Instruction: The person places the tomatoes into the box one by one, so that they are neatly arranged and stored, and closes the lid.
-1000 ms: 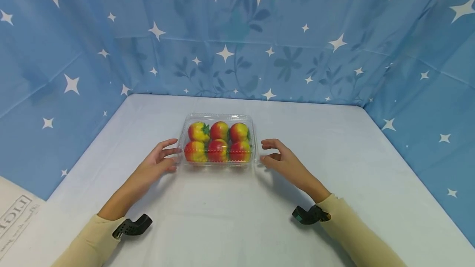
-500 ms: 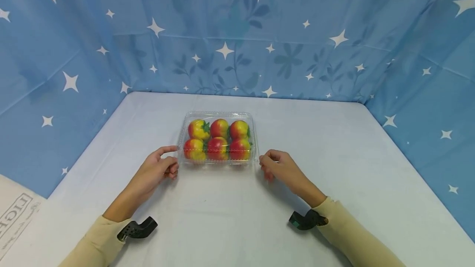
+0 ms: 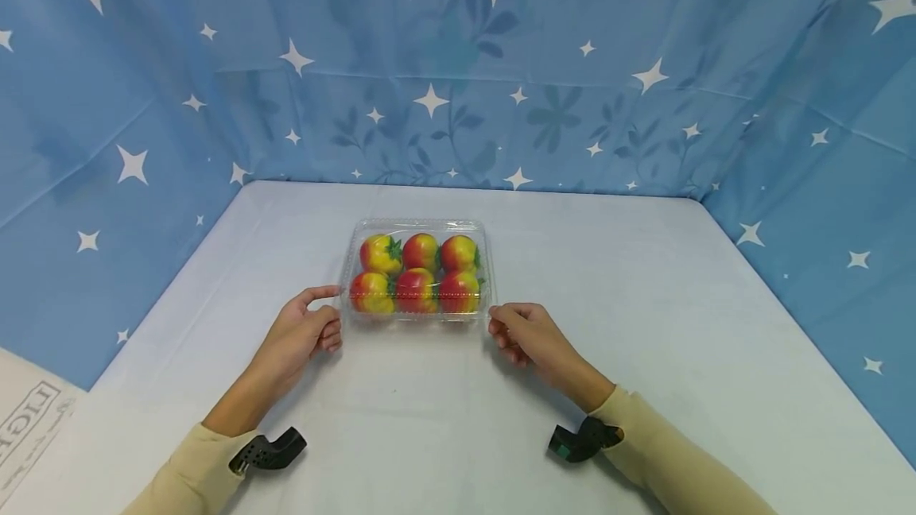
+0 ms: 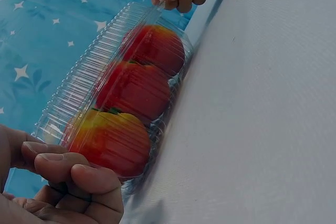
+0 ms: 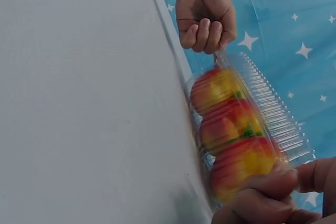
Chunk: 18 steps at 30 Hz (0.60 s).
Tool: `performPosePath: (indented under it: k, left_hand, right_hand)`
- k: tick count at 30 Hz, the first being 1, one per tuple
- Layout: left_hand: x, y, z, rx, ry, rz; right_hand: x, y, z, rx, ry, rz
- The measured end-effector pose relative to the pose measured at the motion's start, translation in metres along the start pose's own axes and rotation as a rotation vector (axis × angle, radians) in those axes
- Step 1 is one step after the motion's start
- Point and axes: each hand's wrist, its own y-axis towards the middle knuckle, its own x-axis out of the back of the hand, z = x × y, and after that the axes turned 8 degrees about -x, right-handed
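Observation:
A clear plastic clamshell box (image 3: 415, 318) rests on the white tabletop, its lid down over several red-and-yellow fruits (image 3: 417, 290) with green leaves. My left hand (image 3: 293, 332) pinches the box's front left corner, index finger stretched along the edge and the other fingers curled under. At the front right corner, my right hand (image 3: 533, 340) pinches the rim between thumb and index finger, the rest of its fingers folded. In the left wrist view the lid's ribbed edge (image 4: 79, 80) runs between the two hands. Fingers partly cover the corners in both wrist views.
A white cloth (image 3: 608, 276) covers the table around the box. Blue curtains (image 3: 458, 62) with white stars stand behind and at both sides. Printed cardboard (image 3: 36, 420) lies at the lower left. A black wrist camera (image 3: 268, 449) sits on each sleeve.
Both hands have gone from loosely spread beside the box to pinching its front corners. The right hand has moved slightly left and closer. The box has barely shifted.

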Motion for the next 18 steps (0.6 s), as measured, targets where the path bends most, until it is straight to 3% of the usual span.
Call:
performPosePath:
  k: [18]
  left_hand:
    - [0.004, -0.006, 0.007, 0.001, 0.019, 0.015]
  right_hand:
    - [-0.01, 0.0, -0.018, 0.094, 0.144, 0.018]
